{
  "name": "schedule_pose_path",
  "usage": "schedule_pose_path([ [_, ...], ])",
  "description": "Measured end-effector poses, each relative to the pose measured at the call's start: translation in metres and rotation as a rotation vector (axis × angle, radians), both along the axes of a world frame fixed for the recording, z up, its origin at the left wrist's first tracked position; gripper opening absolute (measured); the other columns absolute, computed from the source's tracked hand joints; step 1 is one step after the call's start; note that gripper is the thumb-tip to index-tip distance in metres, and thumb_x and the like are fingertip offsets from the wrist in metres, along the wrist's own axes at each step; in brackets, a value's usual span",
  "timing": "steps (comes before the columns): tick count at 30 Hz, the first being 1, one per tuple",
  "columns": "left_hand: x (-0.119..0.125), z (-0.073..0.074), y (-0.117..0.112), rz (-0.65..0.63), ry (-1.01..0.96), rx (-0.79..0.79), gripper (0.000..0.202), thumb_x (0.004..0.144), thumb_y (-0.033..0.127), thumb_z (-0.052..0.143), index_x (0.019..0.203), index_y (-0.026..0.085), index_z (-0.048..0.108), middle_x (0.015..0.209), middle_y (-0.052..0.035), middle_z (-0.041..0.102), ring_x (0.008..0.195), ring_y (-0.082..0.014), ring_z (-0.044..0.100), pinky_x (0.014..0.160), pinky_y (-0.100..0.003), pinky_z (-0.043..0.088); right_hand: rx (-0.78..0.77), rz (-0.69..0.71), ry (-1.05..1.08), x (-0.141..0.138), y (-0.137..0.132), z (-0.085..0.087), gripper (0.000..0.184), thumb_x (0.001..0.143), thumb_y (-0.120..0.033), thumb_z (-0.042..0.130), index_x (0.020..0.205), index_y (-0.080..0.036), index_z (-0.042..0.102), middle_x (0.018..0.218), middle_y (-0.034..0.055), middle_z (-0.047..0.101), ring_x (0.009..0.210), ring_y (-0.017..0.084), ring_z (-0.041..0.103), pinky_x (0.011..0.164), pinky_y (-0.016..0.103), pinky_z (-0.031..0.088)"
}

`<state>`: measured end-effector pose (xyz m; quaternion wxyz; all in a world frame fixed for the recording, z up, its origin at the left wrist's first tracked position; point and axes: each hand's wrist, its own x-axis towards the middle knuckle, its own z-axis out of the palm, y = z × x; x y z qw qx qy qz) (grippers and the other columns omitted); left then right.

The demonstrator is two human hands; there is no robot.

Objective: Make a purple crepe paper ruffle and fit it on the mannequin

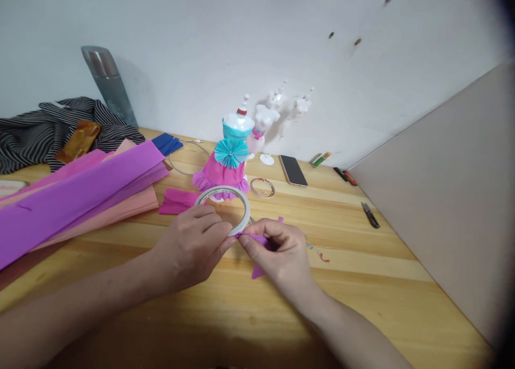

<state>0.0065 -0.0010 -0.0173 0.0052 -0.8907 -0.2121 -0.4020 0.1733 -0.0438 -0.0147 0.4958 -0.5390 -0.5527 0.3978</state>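
Observation:
My left hand (201, 243) is closed on a roll of white double-sided tape (244, 211), which it holds upright above the table. Close beside it, my right hand (281, 251) pinches a strip of purple crepe paper (258, 271) at the lower edge of the roll. Thumbs and fingertips of both hands nearly meet there. Just behind the roll stands a small white dress-form figure (238, 122) in a turquoise top, a pink skirt and a purple ruffle. A pleated turquoise paper rosette (231, 153) sits at its waist. A folded magenta paper piece (179, 201) lies left of the roll.
Long sheets of purple and peach crepe paper (92, 192) cover the left side. Behind them are striped cloth (24, 130) and a bottle (109, 85). Further white figures (265, 117), a phone (293, 170), a tape ring (262, 187) and snips (370, 215) lie towards the wall and right.

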Motion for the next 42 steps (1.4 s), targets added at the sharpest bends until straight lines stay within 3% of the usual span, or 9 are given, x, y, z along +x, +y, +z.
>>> schedule_pose_path([
  [13,-0.0003,0.0005,-0.0008,0.036,0.032,0.033,0.029,0.09,0.009,0.046,0.063,0.017,0.054,0.059,-0.0034,0.062,0.057,-0.0159,0.054,0.059,-0.028,0.046,0.206,-0.038,-0.169,-0.0029,-0.0054,-0.0016,0.02,0.073,-0.018,0.062,0.054,-0.015,0.063,0.045,-0.0015,0.053,0.042,0.007,0.039,0.038,0.019,0.031],
  [22,-0.0042,-0.0051,0.0005,-0.066,-0.08,-0.347,0.025,0.091,0.015,0.05,0.067,0.015,0.058,0.058,0.0002,0.056,0.057,-0.0123,0.051,0.053,-0.024,0.035,0.244,-0.065,-0.2,0.0035,-0.0032,0.0009,0.017,0.075,-0.02,0.064,0.059,-0.016,0.068,0.047,-0.001,0.056,0.041,0.008,0.041,0.039,0.02,0.033],
  [26,-0.0043,-0.0009,0.0001,-0.111,-0.113,-0.464,0.024,0.089,0.011,0.053,0.066,0.015,0.059,0.057,0.0017,0.059,0.055,-0.0096,0.053,0.054,-0.021,0.036,0.263,-0.079,-0.224,0.0041,-0.0023,0.0016,0.017,0.075,-0.021,0.064,0.059,-0.017,0.067,0.046,-0.0019,0.054,0.042,0.009,0.041,0.039,0.02,0.033],
  [34,-0.0036,0.0027,-0.0012,-0.115,-0.083,-0.456,0.024,0.089,0.012,0.053,0.066,0.014,0.06,0.057,0.0007,0.06,0.055,-0.0105,0.053,0.053,-0.022,0.037,0.23,-0.067,-0.204,0.0028,-0.0013,0.0014,0.02,0.075,-0.022,0.062,0.056,-0.017,0.06,0.044,-0.0045,0.047,0.04,0.007,0.035,0.038,0.019,0.029],
  [42,-0.0022,-0.0005,-0.0023,-0.074,-0.053,-0.354,0.026,0.089,0.013,0.052,0.064,0.014,0.058,0.054,0.0013,0.051,0.053,-0.0108,0.046,0.051,-0.024,0.032,0.186,-0.035,-0.138,0.0005,-0.0008,-0.0033,0.022,0.074,-0.022,0.061,0.054,-0.018,0.054,0.045,-0.0051,0.046,0.041,0.006,0.033,0.039,0.02,0.028],
])
